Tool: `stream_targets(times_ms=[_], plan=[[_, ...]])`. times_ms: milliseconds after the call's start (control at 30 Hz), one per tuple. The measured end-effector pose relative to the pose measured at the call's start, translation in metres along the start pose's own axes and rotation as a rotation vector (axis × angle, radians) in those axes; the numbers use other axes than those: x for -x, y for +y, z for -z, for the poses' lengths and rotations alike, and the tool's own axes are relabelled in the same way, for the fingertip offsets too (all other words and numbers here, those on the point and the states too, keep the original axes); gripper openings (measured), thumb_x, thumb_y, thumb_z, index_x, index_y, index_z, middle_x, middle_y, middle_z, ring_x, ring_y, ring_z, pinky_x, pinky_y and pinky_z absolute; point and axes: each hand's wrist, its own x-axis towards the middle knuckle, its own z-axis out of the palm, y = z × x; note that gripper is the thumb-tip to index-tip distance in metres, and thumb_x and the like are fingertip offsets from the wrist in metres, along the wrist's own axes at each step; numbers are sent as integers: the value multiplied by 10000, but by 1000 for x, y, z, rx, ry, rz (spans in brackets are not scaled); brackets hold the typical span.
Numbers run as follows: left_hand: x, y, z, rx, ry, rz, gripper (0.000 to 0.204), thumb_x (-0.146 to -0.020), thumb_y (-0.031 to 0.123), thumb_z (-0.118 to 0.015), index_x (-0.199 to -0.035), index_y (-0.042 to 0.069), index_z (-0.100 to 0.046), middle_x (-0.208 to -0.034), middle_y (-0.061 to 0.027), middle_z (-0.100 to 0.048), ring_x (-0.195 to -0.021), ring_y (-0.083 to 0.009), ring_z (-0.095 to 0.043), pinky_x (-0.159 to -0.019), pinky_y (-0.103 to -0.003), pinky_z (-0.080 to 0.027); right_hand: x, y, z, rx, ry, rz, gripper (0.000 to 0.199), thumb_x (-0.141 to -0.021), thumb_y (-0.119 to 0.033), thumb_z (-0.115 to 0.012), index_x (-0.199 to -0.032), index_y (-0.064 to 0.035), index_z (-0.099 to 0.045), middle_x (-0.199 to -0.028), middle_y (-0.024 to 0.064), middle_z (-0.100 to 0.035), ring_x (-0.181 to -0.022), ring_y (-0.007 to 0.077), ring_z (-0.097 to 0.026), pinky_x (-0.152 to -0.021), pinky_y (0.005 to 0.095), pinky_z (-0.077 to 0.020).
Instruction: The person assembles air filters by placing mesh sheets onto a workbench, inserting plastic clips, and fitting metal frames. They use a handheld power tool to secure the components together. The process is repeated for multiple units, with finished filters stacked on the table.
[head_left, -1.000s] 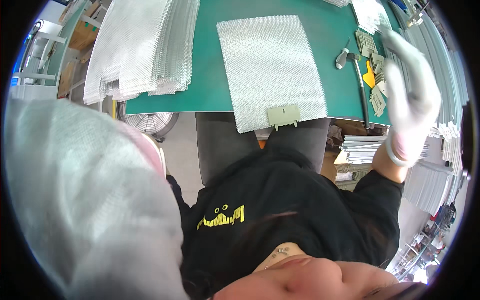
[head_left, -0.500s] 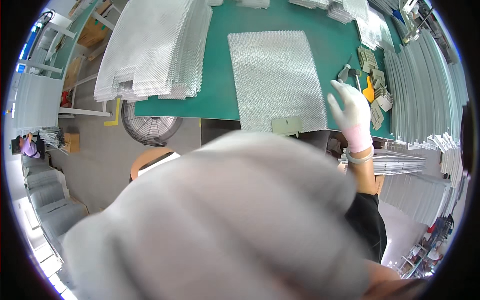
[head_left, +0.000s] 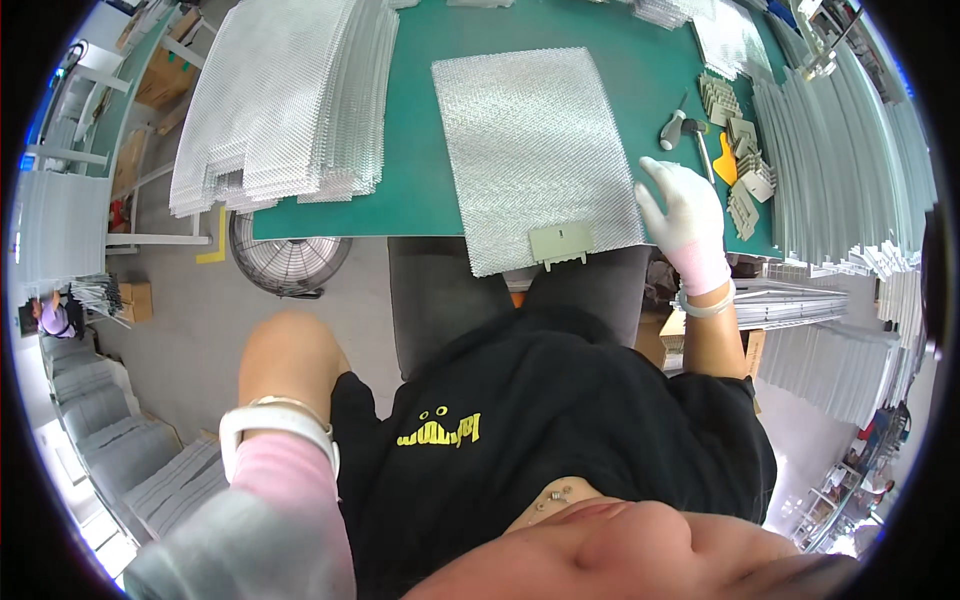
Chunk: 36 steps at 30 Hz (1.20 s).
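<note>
My right hand (head_left: 685, 205), in a white glove with a pink cuff, rests at the right edge of a silver mesh sheet (head_left: 535, 150). Its fingers are apart and nothing is in them. The sheet lies on the green table, its near end overhanging the edge. A small grey-green plate (head_left: 560, 241) with short prongs sits at that near end. My left hand (head_left: 250, 540), also gloved, is raised close to the camera at the lower left. Its fingers run out of the picture, so whether it is open or closed is hidden.
Left on the green table (head_left: 415, 150) stands a tall stack of mesh sheets (head_left: 290, 110). At right lie a screwdriver (head_left: 673, 130), a hammer (head_left: 705, 155), a yellow-orange tool (head_left: 725, 160) and several grey-green plates (head_left: 720, 98). Upright panels (head_left: 825, 170) line the right side; a floor fan (head_left: 290, 262) stands below left.
My left hand has swung from the middle of the picture, where it covered my body, to the lower left. The right hand stays beside the sheet. The view has shifted slightly.
</note>
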Motion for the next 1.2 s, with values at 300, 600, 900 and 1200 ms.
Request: stream_targets(times_ms=[300, 600, 900, 1200], plan=[[52, 31, 57, -1035, 70, -328, 344, -954, 336, -563, -1106, 39, -647, -1084, -120, -651, -1014, -268, -613, -907, -422, -496, 16, 0, -28, -10, -77, -108, 339, -884, -136, -677, -1199, -17, -656, -1108, 187, -689, -1045, 349, -650, -931, 418, -503], [329, 18, 359, -1961, 117, 741, 627, -860, 248, -700, -1371, -42, -480, -1331, -233, -547, -1282, -370, -483, -1099, -496, -376, 33, 19, -93, -83, -148, -112, 590, -925, -95, -568, -1482, 3, -399, -1501, 234, -414, -1409, 388, -367, -1178, 461, -262], [454, -66, 520, -1864, -156, 1696, 888, -824, 456, -736, -1518, 72, -336, -1585, -146, -325, -1468, -335, -286, -1181, -500, -271, 44, 28, -91, 7, -183, -146, 523, -972, -115, -482, -1472, 24, -417, -1538, 203, -395, -1439, 337, -351, -1202, 431, -229], [499, -107, 606, -1956, -32, 1681, 828, -878, 496, -656, -1544, 142, -313, -1584, -119, -330, -1436, -347, -329, -1148, -535, -309, 70, 62, -83, 2, -256, -148, 579, -946, -94, -428, -1484, 93, -326, -1561, 239, -336, -1456, 354, -311, -1206, 423, -223]])
